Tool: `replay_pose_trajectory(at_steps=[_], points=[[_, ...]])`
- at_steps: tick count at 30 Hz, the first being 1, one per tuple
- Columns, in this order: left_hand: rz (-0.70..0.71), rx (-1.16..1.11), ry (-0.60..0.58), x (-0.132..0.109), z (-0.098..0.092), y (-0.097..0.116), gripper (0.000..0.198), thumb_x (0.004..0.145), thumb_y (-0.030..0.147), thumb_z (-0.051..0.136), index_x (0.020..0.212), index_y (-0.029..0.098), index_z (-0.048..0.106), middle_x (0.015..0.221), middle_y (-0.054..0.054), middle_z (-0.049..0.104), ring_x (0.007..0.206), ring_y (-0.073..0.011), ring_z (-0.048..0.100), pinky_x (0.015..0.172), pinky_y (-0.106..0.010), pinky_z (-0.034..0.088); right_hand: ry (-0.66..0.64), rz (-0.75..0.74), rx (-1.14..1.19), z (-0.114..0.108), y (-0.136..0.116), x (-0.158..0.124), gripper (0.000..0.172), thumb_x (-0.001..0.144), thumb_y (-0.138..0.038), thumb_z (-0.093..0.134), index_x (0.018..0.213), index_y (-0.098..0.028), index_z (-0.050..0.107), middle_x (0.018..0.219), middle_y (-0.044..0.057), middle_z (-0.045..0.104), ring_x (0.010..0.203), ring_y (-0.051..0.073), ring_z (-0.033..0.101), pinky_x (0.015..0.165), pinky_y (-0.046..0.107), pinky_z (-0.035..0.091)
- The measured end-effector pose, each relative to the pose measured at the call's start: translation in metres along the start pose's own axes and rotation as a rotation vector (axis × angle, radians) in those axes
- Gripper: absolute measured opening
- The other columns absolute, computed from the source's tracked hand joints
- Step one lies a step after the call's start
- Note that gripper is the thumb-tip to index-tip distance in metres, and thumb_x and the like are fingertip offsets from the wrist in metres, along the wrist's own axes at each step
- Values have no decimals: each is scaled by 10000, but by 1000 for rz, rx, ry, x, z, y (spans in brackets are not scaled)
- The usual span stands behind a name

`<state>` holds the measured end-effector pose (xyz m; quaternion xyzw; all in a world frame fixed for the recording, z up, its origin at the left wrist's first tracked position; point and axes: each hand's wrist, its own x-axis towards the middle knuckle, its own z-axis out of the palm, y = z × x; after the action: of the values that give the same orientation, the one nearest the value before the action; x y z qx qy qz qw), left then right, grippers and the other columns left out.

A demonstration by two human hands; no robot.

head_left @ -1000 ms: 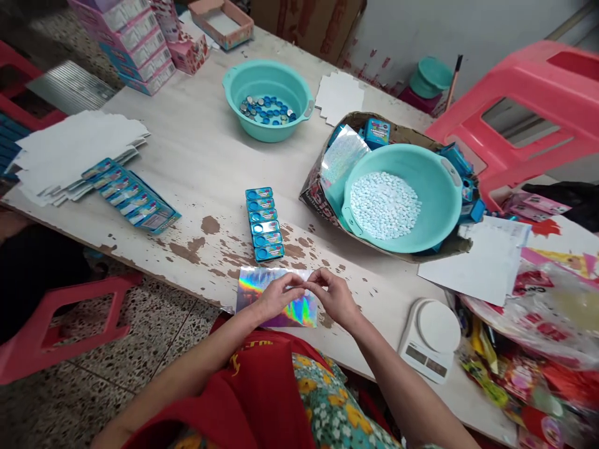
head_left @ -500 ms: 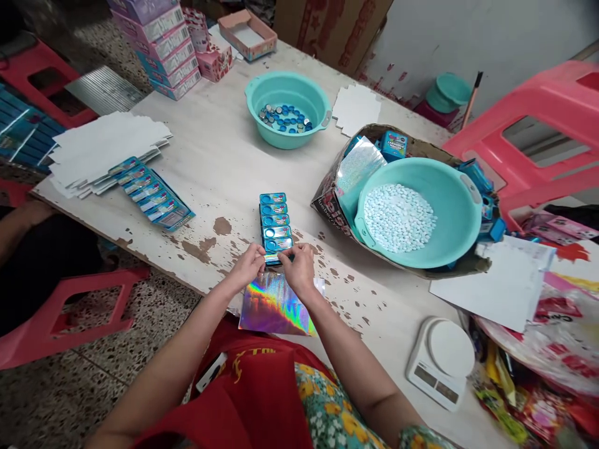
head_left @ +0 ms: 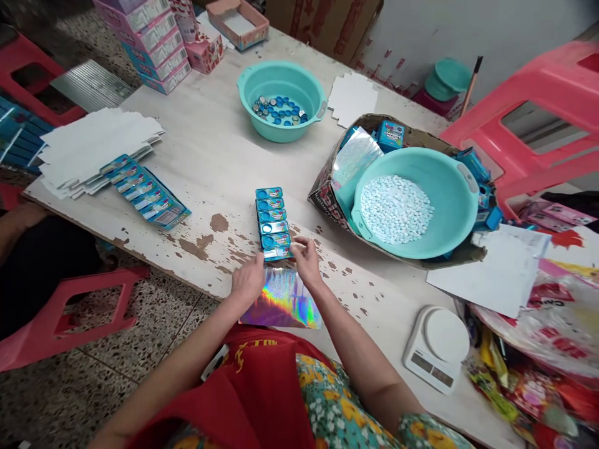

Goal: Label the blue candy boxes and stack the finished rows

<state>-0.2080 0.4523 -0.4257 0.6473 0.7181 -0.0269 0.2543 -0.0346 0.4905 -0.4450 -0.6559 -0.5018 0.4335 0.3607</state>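
Observation:
A row of several small blue boxes with printed labels (head_left: 273, 215) lies on the table in front of me. A pale, shiny band shows across the nearest one. My left hand (head_left: 249, 276) is beside the near left corner of that box, its fingers curled together; what they hold, if anything, is hidden. At the box's right edge is my right hand (head_left: 307, 260), thumb and fingers slightly apart, fingertips at or touching the edge. Between my wrists lies a rainbow-shiny foil sheet (head_left: 285, 305).
A teal basin (head_left: 283, 132) contains blue and silver round pieces. Another teal basin (head_left: 452, 206) with pale candies rests on a cardboard box (head_left: 327, 196). A white scale (head_left: 428, 362) stands right; white card sheets (head_left: 100, 143) and a blue pack (head_left: 147, 192) lie left. Someone sits at left.
Both hands have drawn apart from above the nearest box to its sides. My right fingers have loosened from their pinch. The whole view has shifted slightly.

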Motion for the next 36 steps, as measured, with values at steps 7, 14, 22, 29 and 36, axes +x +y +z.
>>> replay_pose_trajectory(at_steps=[7,14,22,29,36], points=[[284,164,-175,-16,7,-3,257,841,134,374,1007,169,567,952,-122,611,939,-245,550,767,-333,417,-186,-196,-498,-41,61,-37,479,667,-392,711,1086,-228,547,1056,85,481,1004,263,497,826,412,467],[392,126,-35,-7,41,52,250,862,281,459,1063,163,549,1129,-138,541,1072,-288,436,865,-417,355,-158,-307,-667,-35,73,-53,515,668,-400,724,1089,-192,514,1164,121,435,1100,288,417,923,451,399],[378,96,-109,9,48,51,255,911,230,339,907,177,588,954,-92,654,929,-223,564,849,-386,339,-216,-414,-838,-33,85,-67,577,806,-391,592,1326,-235,395,1299,124,447,1139,284,406,914,438,376],[339,121,-99,14,58,49,253,906,223,351,921,175,599,958,-94,658,918,-216,580,842,-369,354,-176,-535,-727,-39,85,-78,232,889,-303,476,1063,-192,581,1204,129,538,1102,249,455,870,403,396],[376,-21,-23,5,52,40,248,891,195,376,968,170,611,1013,-113,640,1005,-249,536,891,-417,367,-209,-317,-458,-70,11,-69,144,896,-285,467,828,-198,560,777,33,590,750,158,534,695,276,417]])
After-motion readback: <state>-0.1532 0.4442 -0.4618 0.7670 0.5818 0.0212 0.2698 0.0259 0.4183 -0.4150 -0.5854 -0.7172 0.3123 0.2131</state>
